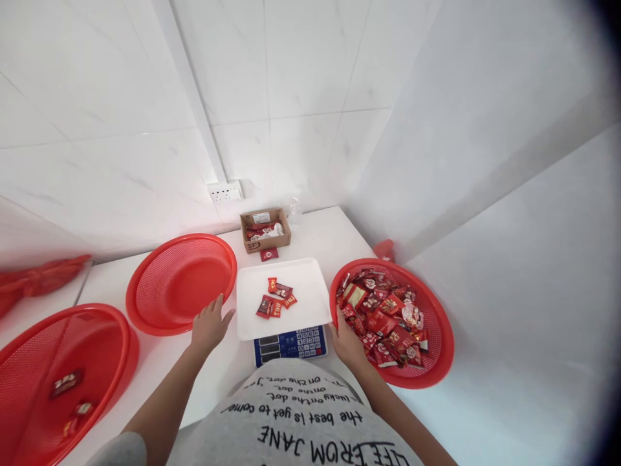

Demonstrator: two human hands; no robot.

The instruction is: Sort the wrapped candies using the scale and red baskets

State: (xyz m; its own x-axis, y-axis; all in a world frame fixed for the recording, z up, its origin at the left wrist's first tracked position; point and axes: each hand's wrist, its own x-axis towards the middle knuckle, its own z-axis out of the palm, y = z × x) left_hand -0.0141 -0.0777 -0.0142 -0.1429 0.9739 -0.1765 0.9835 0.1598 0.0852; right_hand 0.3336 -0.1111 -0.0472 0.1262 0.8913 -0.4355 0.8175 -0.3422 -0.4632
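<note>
On the left, my left hand [209, 325] is at the near right rim of a red plastic basket [182, 278], its thumb apart from the fingers and nothing in its grasp. My right hand [348, 342] grips the near left rim of another red basket [442, 336], which is full of small wrapped packets [388, 320]; part of its fingers is hidden. Between my hands a white tray [252, 320] rests on a blue digital scale [291, 343]. Several red and dark red packets [276, 299] lie in a loose group on the tray.
Behind the tray stands an open cardboard box [265, 244] holding packets, with one red packet [269, 254] before it. A larger red basket [121, 362] at near left contains a few packets. A socket strip [226, 191] is on the tiled wall.
</note>
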